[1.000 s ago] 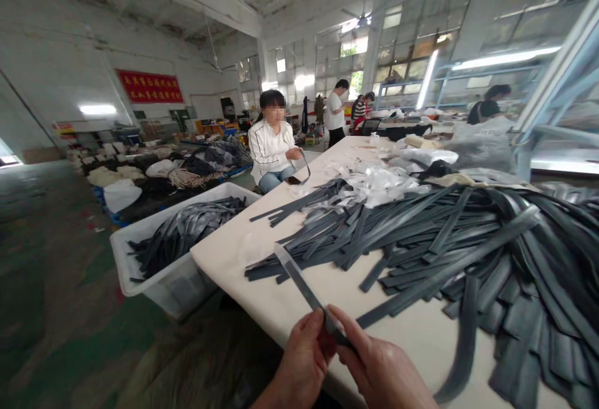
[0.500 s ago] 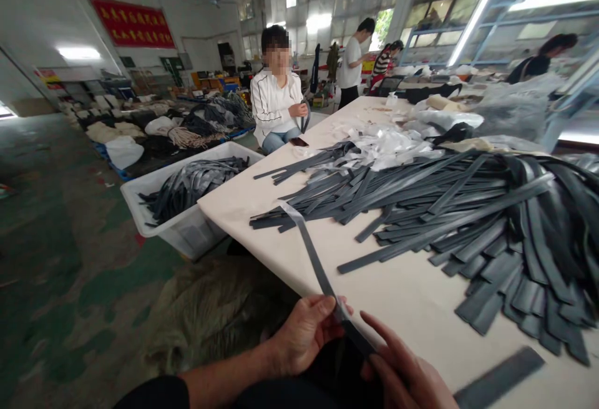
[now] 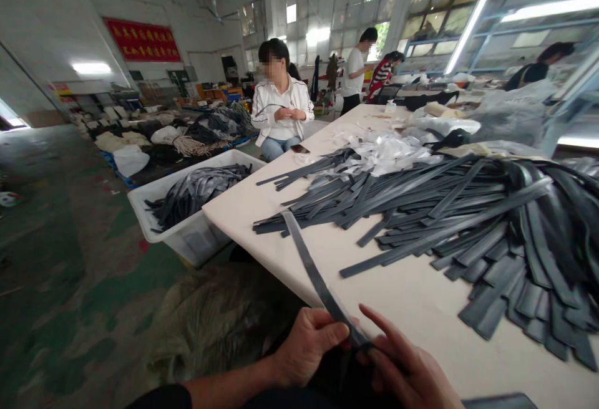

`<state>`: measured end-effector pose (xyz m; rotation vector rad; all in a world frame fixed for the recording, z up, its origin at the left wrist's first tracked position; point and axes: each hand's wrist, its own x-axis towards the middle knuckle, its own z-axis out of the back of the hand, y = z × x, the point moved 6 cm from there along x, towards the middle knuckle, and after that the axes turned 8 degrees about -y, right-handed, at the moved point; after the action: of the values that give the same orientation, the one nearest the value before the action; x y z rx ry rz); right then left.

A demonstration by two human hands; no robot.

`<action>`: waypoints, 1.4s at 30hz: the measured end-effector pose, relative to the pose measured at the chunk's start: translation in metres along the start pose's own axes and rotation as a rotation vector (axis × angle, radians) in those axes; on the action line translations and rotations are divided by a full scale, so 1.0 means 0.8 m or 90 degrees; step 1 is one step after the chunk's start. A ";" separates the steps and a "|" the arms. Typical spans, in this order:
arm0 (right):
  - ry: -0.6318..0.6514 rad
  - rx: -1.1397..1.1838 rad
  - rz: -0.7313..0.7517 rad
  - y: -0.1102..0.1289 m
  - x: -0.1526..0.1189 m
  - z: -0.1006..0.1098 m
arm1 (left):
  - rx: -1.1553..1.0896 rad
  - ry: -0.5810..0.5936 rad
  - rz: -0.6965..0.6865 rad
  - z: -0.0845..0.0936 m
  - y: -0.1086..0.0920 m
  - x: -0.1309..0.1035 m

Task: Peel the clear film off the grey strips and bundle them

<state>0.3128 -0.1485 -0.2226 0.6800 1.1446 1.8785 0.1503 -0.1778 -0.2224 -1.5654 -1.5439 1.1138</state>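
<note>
Bottom centre: my left hand (image 3: 306, 346) and right hand (image 3: 407, 371) both pinch one dark strip (image 3: 314, 275), fingers pressed on its near end, so it angles up toward the strip pile (image 3: 449, 216) on the table (image 3: 412, 309). White bin (image 3: 187, 237), left of the table, holds more.

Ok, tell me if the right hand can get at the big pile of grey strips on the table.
Probably yes: the right hand sits at the table edge, with bare tabletop between it and the pile of grey strips.
</note>
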 end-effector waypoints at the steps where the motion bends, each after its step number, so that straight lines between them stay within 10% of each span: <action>1: 0.011 -0.003 0.011 0.013 0.013 -0.005 | 0.027 0.002 -0.030 0.004 -0.010 0.000; 11: 0.231 -0.081 0.058 0.083 0.054 -0.061 | -0.037 -0.474 -0.563 0.201 -0.219 -0.054; 14: 0.263 -0.080 0.028 0.078 0.060 -0.080 | -0.105 -0.585 -0.473 0.245 -0.192 -0.059; 18: 0.239 -0.118 -0.007 0.047 0.062 -0.094 | -0.206 -0.642 -0.194 0.284 -0.090 -0.045; 22: 0.208 -0.202 -0.016 0.014 0.054 -0.093 | -0.281 -0.631 -0.008 0.285 -0.004 -0.032; 27: 0.200 -0.307 -0.008 0.015 0.058 -0.100 | -0.334 -0.576 0.125 0.235 0.044 -0.024; 33: 0.157 -0.385 0.021 0.031 0.082 -0.127 | -0.383 -0.501 0.245 0.168 0.053 -0.020; 38: 0.157 -0.252 -0.045 0.018 0.062 -0.101 | -0.426 -0.563 0.110 0.191 0.020 -0.013; 42: -0.007 -0.238 -0.034 -0.014 0.032 -0.052 | -0.395 -0.563 0.071 0.191 0.029 -0.010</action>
<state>0.2716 -0.1430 -0.2501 0.4446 0.7650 1.9676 0.0226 -0.2036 -0.3064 -1.6283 -2.6029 1.6195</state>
